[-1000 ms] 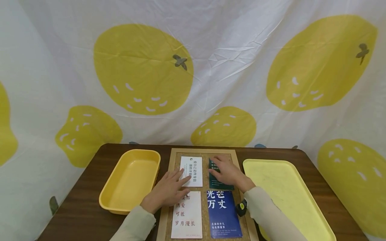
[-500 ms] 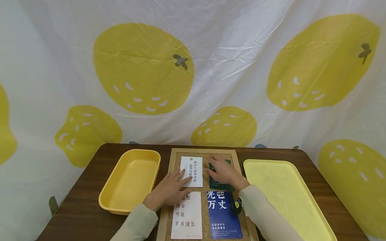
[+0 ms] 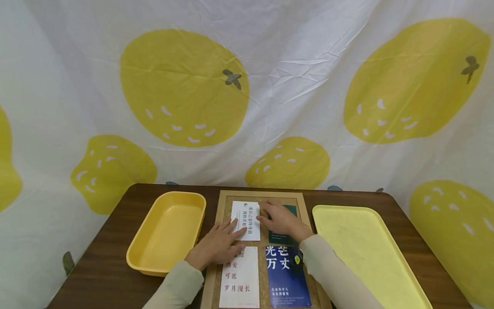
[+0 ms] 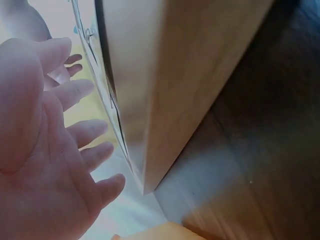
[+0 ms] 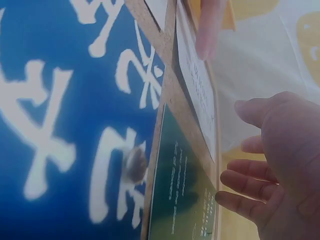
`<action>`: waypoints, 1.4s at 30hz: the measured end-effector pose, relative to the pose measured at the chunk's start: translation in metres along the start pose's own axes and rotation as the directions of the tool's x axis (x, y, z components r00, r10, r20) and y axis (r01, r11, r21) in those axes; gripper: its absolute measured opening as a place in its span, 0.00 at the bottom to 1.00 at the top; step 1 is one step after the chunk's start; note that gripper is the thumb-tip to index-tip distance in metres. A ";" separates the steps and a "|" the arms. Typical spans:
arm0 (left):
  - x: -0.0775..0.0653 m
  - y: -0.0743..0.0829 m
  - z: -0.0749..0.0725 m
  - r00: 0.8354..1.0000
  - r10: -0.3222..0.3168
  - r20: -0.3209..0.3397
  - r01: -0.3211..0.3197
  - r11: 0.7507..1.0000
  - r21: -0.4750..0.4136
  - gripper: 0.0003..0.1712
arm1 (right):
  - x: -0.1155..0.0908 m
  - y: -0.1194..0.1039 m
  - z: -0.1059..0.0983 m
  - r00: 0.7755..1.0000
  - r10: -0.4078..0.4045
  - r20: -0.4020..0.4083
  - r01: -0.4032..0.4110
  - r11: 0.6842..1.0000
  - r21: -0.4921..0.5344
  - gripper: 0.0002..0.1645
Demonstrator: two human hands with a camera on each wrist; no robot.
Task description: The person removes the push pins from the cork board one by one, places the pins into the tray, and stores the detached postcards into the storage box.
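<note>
My left hand (image 3: 218,241) lies with fingers spread over the lower left of a white card (image 3: 252,221) with dark vertical writing. My right hand (image 3: 283,219) hovers across the green card (image 3: 283,238), its fingertips right at the white card's upper right edge. In the right wrist view, its fingers are loosely bent and nothing shows between them; the green card (image 5: 182,195) lies below. Both cards lie on a wood-framed cork board (image 3: 262,274). Nearer me are a white card with red writing (image 3: 239,279) and a blue card (image 3: 287,281). A round pin head (image 5: 135,165) sits on the blue card.
A deep orange-yellow tray (image 3: 166,231) stands left of the board. At its right is a shallow pale yellow tray (image 3: 359,244). All rest on a dark wooden table (image 3: 104,249), with a lemon-patterned curtain (image 3: 293,107) behind.
My right hand has slid left from the green card to the white card's right edge, uncovering more of the green card's right side. My left hand has barely moved.
</note>
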State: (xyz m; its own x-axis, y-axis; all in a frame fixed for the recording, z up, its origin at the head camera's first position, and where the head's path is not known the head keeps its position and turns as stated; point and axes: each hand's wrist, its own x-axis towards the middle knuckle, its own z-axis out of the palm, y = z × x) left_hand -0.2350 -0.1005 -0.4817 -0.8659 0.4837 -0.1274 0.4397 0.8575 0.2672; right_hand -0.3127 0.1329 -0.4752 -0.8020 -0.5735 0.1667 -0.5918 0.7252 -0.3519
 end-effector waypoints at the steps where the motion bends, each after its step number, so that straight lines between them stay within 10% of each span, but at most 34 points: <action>1: 0.000 0.000 0.000 1.000 -0.001 0.003 0.001 1.000 0.000 0.32 | 0.001 0.000 0.000 1.000 0.001 0.002 -0.001 1.000 0.004 0.29; 42: 0.001 0.004 0.006 0.999 0.002 0.040 -0.003 1.000 0.020 0.33 | 0.036 -0.018 0.016 0.995 0.059 0.078 -0.061 0.998 0.020 0.27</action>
State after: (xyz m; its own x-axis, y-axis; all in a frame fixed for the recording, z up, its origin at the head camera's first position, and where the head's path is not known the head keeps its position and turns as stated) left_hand -0.2326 -0.0958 -0.4871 -0.8548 0.4922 -0.1645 0.4470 0.8593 0.2486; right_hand -0.3298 0.0932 -0.4775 -0.8270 -0.5574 0.0735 -0.5400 0.7510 -0.3800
